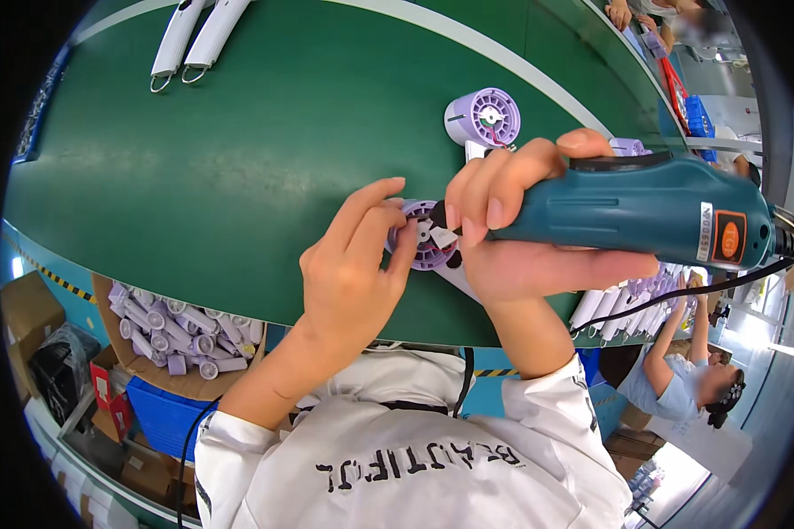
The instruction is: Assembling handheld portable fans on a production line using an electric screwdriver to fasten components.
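My right hand [512, 198] is wrapped round a teal electric screwdriver [644, 216], held nearly level with its black tip pointing left. The tip reaches a round lilac fan housing [434, 257] on the green bench, partly hidden by my fingers. A small white piece [442, 237] shows in the middle of this housing. My left hand [353, 256] grips the housing's left rim, thumb and fingers curled over its edge. Just beyond my right hand, another lilac fan housing [483, 117] lies with its spoked end and a red wire showing.
White handles with wire loops [190, 44] lie at the far left of the green bench [212, 194]. A cardboard box of lilac parts [265, 360] stands near left, above a blue bin [163, 419]. At right, a black cord [679, 294] crosses rows of parts beside a co-worker [670, 375].
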A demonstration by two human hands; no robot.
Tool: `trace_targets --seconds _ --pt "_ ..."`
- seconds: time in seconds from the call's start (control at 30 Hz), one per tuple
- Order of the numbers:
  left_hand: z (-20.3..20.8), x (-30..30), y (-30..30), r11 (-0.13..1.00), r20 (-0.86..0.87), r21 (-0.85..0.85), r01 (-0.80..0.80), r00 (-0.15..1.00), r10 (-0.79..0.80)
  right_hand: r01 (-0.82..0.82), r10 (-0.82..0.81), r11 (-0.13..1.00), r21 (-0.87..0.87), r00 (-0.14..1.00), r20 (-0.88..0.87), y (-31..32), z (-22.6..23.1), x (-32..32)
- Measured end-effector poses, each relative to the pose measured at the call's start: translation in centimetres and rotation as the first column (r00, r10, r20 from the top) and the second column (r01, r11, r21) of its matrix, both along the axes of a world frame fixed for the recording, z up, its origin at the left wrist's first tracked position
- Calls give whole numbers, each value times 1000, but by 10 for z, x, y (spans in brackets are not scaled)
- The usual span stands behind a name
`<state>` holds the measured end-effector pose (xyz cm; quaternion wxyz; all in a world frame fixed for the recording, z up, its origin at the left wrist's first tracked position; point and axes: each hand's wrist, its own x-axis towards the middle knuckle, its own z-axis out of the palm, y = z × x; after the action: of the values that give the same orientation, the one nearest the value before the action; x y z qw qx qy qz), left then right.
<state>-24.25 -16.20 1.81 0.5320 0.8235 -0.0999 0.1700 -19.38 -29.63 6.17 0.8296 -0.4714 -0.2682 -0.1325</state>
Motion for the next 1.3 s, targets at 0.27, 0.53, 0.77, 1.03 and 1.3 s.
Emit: trace_targets --seconds 0.27,0.53,0.77,1.03,1.3 --pt "7 6 8 960 129 269 77 985 -115 -32 43 997 -69 984 171 -16 -1 -10" --pt "5 3 11 990 104 -14 139 985 -137 -54 48 998 44 990 135 -26 -1 -10" --pt "-16 -6 27 809 -224 -588 -23 965 -135 -97 96 995 -1 981 170 -24 -2 -6" --pt "-23 -11 2 751 -215 -653 95 928 -305 -85 100 990 -113 985 138 -21 -14 2" --pt "-25 -17 1 794 -274 -606 46 925 -262 10 -1 973 -229 999 39 -24 -20 -9"
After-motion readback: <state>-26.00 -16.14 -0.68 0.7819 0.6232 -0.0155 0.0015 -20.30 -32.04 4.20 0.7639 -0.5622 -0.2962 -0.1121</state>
